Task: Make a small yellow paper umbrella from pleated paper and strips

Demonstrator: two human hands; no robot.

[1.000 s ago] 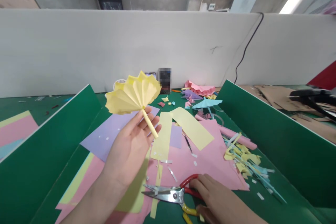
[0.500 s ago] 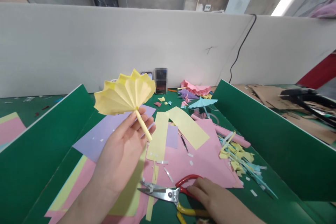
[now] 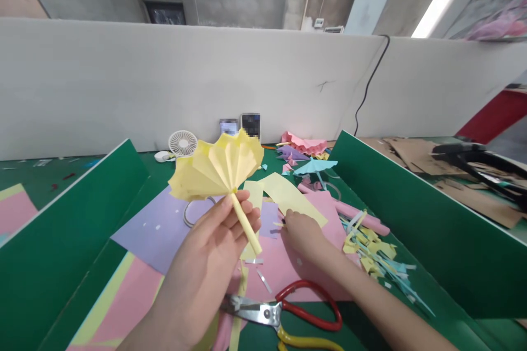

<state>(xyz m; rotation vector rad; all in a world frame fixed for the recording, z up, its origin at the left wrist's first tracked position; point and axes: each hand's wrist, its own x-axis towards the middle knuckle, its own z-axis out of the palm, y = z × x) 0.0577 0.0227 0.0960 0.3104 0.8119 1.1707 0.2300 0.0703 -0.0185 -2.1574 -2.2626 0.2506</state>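
My left hand (image 3: 214, 247) holds a yellow paper umbrella (image 3: 224, 167) by its rolled paper handle, with the pleated canopy raised and tilted to the left. The handle slants down to the right across my fingers. My right hand (image 3: 304, 233) reaches to the middle of the table, its fingers pinched on a slim black pen-like tool (image 3: 283, 221), mostly hidden by them. Beneath it lie pink paper (image 3: 272, 279) and a pale yellow sheet (image 3: 294, 197). Scissors (image 3: 263, 312) with one red and one yellow handle lie open nearer me, touched by neither hand.
Green boards (image 3: 411, 219) wall the workspace on both sides. At the back right are a blue paper umbrella (image 3: 316, 167) and a pink pleated paper (image 3: 304, 144). Paper scraps (image 3: 376, 247) pile on the right. A small white fan (image 3: 183, 143) and two phones (image 3: 251, 125) stand behind.
My right hand has left the scissors and moved forward to the slim black tool, closing on it. My left hand has shifted slightly right and down with the umbrella.
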